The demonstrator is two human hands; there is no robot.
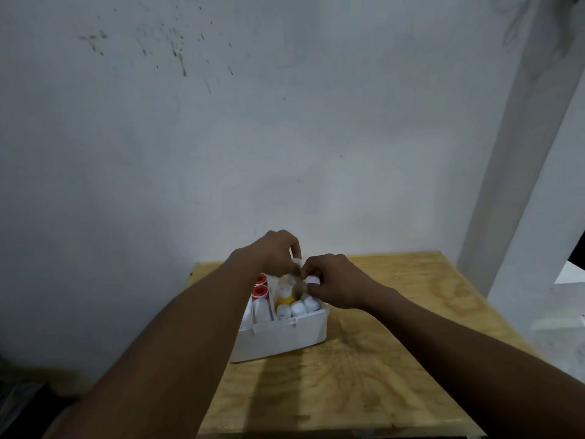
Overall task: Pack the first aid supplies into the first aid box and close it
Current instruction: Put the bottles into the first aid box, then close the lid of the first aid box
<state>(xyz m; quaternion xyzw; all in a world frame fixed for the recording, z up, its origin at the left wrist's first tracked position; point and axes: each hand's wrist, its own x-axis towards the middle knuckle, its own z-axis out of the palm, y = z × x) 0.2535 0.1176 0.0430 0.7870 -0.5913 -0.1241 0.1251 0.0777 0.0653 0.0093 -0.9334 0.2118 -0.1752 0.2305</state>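
A white first aid box [285, 339] stands open on the wooden table [380, 359]. Inside it stand several white bottles [299, 308], a yellow bottle [285, 297] with a white cap, and two red-capped containers [260, 291] at the left. My left hand [273, 253] hovers over the back of the box, its fingers curled round a small white item [297, 262]. My right hand [335, 282] is over the box's right side and pinches a white cap-like piece [312, 280]. The box's lid is hidden from me.
The table stands against a stained grey wall [221, 137]. A white pillar [519, 153] rises at the right, with pale floor [557, 327] beyond the table's right edge. Dark clutter [19, 403] lies at the lower left.
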